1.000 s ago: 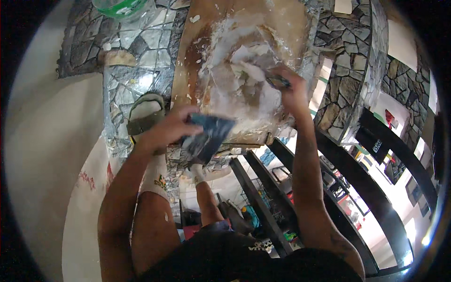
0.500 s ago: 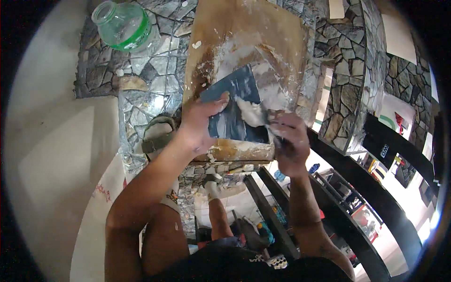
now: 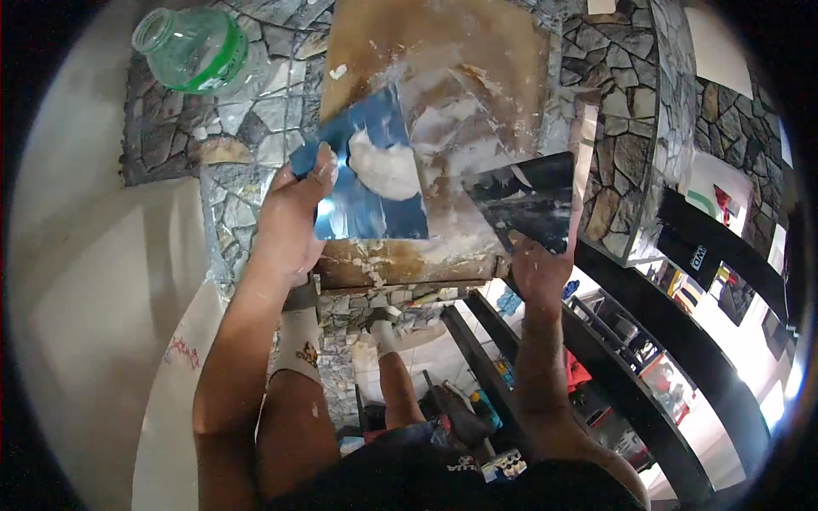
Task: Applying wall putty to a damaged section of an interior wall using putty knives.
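The left hand (image 3: 290,221) is closed on the blue plate (image 3: 354,213), thumb laid over its left edge; most of the other fingers are hidden beneath. The plate reaches out to the right of that thumb, and a lump of white paste (image 3: 385,169) sits on it, just past the thumb tip. The right hand (image 3: 543,268) holds the dark blade (image 3: 532,200), which fans out beyond its fingers; one fingertip shows at the near edge, but I cannot tell how the others grip. Plate and blade stand apart, over the smeared board (image 3: 460,43) that lies beneath and beyond both hands' fingers. A bottle (image 3: 192,51) lies well beyond the left fingers, to their left.

The plate looks light, thin and fairly stiff — best pinched at its bare left edge, clear of the paste. The paste seems soft and likely to slide if tilted; the blade, smeared too, may be slippery, so its narrow near end is the safer hold.
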### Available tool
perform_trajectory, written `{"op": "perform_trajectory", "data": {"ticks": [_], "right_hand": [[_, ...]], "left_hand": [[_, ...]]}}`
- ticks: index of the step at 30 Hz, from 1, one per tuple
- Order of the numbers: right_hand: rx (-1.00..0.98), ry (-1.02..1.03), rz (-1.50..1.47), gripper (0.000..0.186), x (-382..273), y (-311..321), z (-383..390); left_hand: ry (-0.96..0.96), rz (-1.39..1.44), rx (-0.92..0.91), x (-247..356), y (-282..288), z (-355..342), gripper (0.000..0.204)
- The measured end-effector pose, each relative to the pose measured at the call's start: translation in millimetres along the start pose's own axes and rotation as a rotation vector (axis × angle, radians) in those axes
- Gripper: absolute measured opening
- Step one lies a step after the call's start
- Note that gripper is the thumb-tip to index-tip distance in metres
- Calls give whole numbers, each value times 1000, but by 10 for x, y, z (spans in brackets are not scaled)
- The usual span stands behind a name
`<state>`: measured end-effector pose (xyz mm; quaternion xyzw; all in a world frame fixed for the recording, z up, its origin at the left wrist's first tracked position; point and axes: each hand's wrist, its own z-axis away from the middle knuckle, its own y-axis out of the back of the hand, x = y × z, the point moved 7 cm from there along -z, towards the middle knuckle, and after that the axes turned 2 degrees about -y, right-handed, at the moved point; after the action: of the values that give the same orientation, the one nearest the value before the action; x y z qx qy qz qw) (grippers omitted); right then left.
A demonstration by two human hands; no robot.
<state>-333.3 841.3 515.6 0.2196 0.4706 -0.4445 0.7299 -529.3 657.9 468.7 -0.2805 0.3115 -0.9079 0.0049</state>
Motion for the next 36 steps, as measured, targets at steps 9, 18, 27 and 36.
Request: {"op": "perform_trajectory", "data": {"ticks": [9,18,27,36], "right_hand": [[-153,489,452,62,62,-677,176],[-436,489,665,66,372,-564,46],[-258,368,1236,63,-20,-340,-542],[-491,-390,455,50,1311,7,1652]], "left_hand": [[-79,-346,181,-221,68,-48,17],[-454,-726,-15,42,44,45,41],[189,-383,339,-335,560,73,35],[-197,70,-39,116,93,852,21]]}}
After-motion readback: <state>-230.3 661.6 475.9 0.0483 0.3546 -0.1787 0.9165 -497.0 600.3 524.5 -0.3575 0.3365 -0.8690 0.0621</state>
